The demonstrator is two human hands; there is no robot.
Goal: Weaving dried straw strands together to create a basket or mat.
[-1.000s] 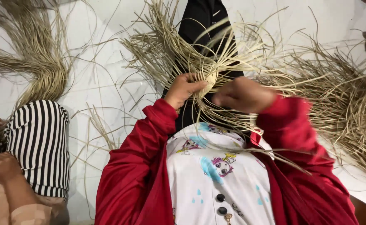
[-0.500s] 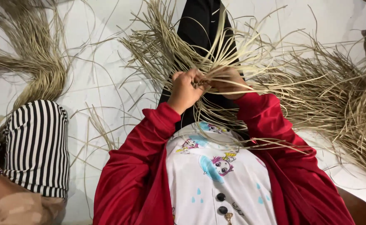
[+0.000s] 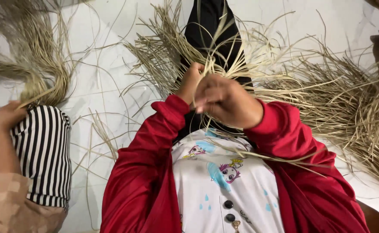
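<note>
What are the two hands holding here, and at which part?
Both the left hand and right hand grip pale straw strands at their gathered centre; the loose ends fan outward.

The left hand [image 3: 190, 84] and the right hand [image 3: 226, 100], both in red sleeves, meet close together at the middle of a fan of pale dry straw-like strips [image 3: 224, 60], fingers closed on several strands. The strips spread over the white floor [image 3: 107, 56] and over black trousers [image 3: 211, 26]. At the left, another person's hand [image 3: 8, 116] (beside a black-and-white striped garment [image 3: 44, 155]) touches a second straw bundle [image 3: 38, 82].
</note>
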